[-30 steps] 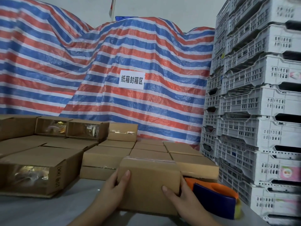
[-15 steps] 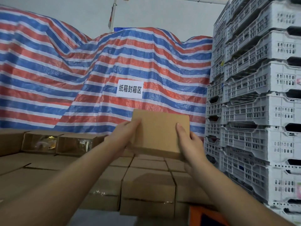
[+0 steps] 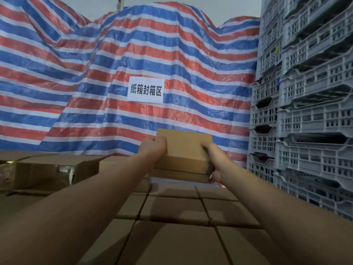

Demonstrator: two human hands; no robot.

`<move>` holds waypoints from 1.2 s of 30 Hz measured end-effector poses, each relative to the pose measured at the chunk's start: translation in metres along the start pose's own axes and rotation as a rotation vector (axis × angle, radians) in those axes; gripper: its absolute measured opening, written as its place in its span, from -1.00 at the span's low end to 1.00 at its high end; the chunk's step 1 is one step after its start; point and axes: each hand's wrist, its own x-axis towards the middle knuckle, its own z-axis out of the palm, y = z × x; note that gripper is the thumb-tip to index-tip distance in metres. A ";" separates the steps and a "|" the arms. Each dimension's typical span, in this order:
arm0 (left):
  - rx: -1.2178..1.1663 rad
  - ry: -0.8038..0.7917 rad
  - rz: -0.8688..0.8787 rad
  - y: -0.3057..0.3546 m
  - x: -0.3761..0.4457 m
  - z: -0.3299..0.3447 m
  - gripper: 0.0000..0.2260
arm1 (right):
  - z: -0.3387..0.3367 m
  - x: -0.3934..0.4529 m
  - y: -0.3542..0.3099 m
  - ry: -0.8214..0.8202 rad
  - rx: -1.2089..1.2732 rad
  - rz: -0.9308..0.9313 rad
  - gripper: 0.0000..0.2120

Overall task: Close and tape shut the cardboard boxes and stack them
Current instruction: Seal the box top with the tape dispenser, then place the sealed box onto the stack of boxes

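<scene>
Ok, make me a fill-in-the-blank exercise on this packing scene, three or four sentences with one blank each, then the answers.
1. The cardboard box is held by ____ hands, the left hand and the right hand, one on each side.
2. The white paper sign hangs on a tarp striped red, white and ____.
3. The grey plastic crates are stacked on the ____ side of the view.
4. Below the arms lie rows of closed ____ boxes.

Answers: both; blue; right; cardboard
</scene>
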 end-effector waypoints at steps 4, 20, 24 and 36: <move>0.199 -0.121 0.014 -0.013 0.030 0.012 -0.41 | 0.003 0.033 0.004 -0.002 -0.072 0.077 -0.77; 1.026 -0.182 0.033 -0.057 0.092 0.028 -0.50 | 0.024 0.106 0.039 -0.048 -0.429 0.274 -0.74; 1.097 -0.153 0.108 -0.069 0.097 0.034 -0.48 | 0.023 0.115 0.038 -0.048 -0.410 0.278 -0.79; 1.069 -0.128 0.318 -0.054 0.055 0.002 -0.50 | 0.030 0.096 0.022 0.085 -0.779 -0.069 -0.44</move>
